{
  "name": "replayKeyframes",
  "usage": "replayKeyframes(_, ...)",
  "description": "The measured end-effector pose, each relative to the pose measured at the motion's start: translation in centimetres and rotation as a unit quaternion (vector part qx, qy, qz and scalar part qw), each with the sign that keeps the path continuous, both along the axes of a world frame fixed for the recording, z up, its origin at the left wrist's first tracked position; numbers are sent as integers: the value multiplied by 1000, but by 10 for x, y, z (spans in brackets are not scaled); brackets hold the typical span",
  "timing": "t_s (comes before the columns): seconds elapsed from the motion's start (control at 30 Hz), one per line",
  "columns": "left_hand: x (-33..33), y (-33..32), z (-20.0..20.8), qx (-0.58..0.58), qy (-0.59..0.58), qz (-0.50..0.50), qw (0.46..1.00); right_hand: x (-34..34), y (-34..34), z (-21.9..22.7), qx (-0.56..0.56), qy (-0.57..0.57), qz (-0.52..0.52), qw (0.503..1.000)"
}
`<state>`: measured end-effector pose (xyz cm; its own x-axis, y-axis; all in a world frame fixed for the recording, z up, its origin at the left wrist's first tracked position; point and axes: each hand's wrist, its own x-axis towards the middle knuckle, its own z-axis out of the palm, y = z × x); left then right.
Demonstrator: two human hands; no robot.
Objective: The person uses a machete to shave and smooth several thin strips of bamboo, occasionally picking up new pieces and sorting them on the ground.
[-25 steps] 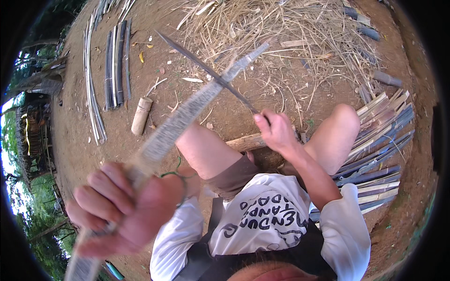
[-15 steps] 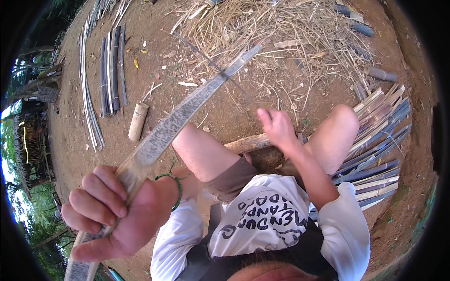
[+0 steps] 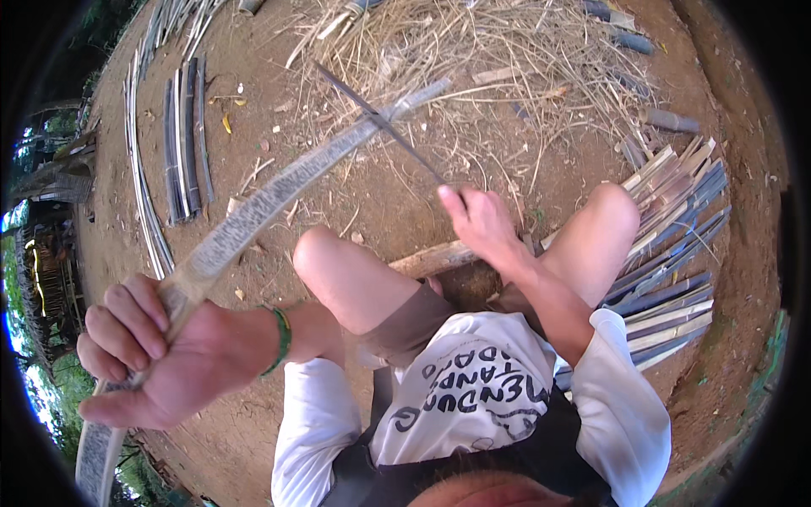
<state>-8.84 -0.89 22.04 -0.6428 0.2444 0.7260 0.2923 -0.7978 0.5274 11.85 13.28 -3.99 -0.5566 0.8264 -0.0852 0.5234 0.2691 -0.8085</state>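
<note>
My left hand (image 3: 160, 355) is wrapped around a long, flat bamboo strip (image 3: 253, 215) with a mottled grey-and-pale surface. From my fist the strip runs up and to the right in a slight curve, its lower end passing below the hand. In my right hand (image 3: 486, 221), closed in front of my knees, is a knife whose long, thin dark blade (image 3: 414, 154) slants up to the left. Its handle is hidden by my fingers. The blade crosses the strip near the strip's far end and appears to touch it.
A short log (image 3: 435, 258) lies between my legs. Split bamboo pieces (image 3: 667, 253) are stacked at the right. Dry shavings (image 3: 473, 51) heap up ahead, and dark bamboo strips (image 3: 186, 144) lie on the dirt at the left. An open-sided shelter (image 3: 51, 262) stands far left.
My left hand has shifted left, taking the bamboo strip with it, and the strip looks more curved. My right hand and the knife have also moved slightly left and up.
</note>
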Motion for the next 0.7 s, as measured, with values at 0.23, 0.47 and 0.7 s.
replayKeyframes(0.23,11,3,-3,27,5,-41,999,4,6,-22,90,28,29,995)
replayKeyframes(0.47,-3,1,-8,26,23,-22,999,-15,-4,30,13,5,60,998)
replayKeyframes(0.7,1,3,0,28,-28,-52,998,10,60,-63,33,-94,-4,995)
